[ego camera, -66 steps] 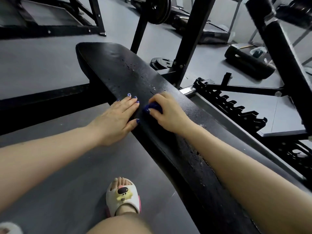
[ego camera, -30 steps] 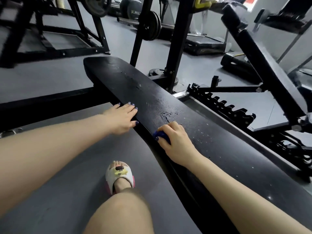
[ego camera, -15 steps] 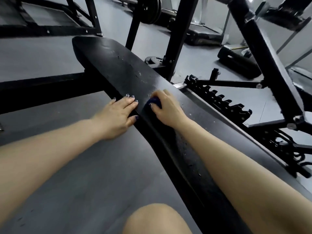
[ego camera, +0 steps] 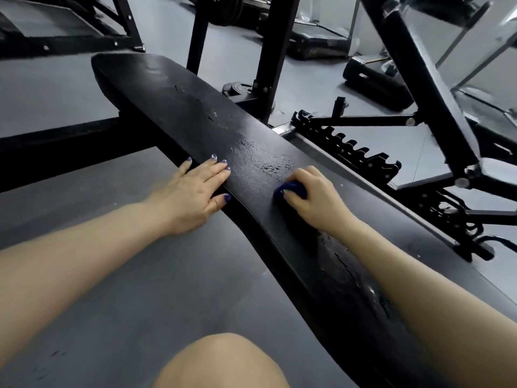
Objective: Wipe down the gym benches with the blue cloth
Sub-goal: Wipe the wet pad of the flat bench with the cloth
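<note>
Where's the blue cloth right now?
Head view, right of centre: the blue cloth is bunched under the right hand on the black bench pad, across the pad from the left hand.

Both forearms are bare from the frame edges to the wrists, with no sleeves, watch, bracelets or rings showing. The left hand (ego camera: 193,196) has fingernails painted dark blue-purple; the polish shows on the thumb and on each of the four fingers, and at least one nail carries a paler, speckled pattern near its tip. The nails are short and rounded. The right hand (ego camera: 316,200) shows only one nail clearly, at the thumb, and it looks dark too. A bare knee (ego camera: 221,362) fills the bottom edge of the view, with no trouser leg or hem visible over it.
</note>
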Demonstrator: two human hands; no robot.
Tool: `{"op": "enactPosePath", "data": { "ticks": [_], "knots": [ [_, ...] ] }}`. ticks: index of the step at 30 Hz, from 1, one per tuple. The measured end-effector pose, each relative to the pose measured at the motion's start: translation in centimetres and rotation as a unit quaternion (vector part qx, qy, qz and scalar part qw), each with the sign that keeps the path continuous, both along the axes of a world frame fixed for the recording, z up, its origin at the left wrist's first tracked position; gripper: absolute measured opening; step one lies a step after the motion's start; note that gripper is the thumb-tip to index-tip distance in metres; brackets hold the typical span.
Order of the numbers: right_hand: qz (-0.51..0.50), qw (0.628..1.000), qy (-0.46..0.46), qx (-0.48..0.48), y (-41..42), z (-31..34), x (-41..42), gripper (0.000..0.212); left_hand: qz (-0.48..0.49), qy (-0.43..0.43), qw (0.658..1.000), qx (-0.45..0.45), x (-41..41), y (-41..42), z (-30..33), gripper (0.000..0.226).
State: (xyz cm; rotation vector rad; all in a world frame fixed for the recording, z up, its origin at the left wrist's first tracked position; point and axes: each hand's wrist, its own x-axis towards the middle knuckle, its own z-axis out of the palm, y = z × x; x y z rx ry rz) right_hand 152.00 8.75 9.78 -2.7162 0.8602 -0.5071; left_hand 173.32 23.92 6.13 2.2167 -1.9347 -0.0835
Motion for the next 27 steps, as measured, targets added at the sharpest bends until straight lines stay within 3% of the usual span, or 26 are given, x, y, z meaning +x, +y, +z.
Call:
{"op": "enactPosePath", "data": {
  "ticks": [2,5,14,18,22,27],
  "knots": [
    [-0.016,1.000,-0.014,0.006,-0.3,-0.8,3.4,0.017,-0.023,-0.001,1.000,0.019,-0.7,0.1,0.1,0.080],
    [-0.018,0.999,-0.031,0.001,1.5,-1.4,4.5,0.015,-0.019,0.002,0.999,0.041,-0.4,0.0,0.4,0.062],
    [0.098,0.995,-0.001,-0.002,10.1,-0.4,-10.0,0.019,-0.023,0.009,0.999,0.025,-0.5,0.1,0.2,0.065],
    [0.112,0.993,0.013,-0.019,7.3,-0.4,-5.6,0.024,-0.051,-0.015,0.999,-0.007,-1.8,0.2,-0.4,0.090],
    [0.028,0.999,0.004,-0.025,2.9,-1.3,1.3,0.030,-0.055,0.000,0.998,-0.012,-1.9,0.2,-1.0,0.094],
    [0.071,0.997,0.013,-0.019,3.7,-0.4,-3.4,0.029,-0.065,0.000,0.998,-0.018,-1.2,0.1,-1.2,0.091]
  ]
}}
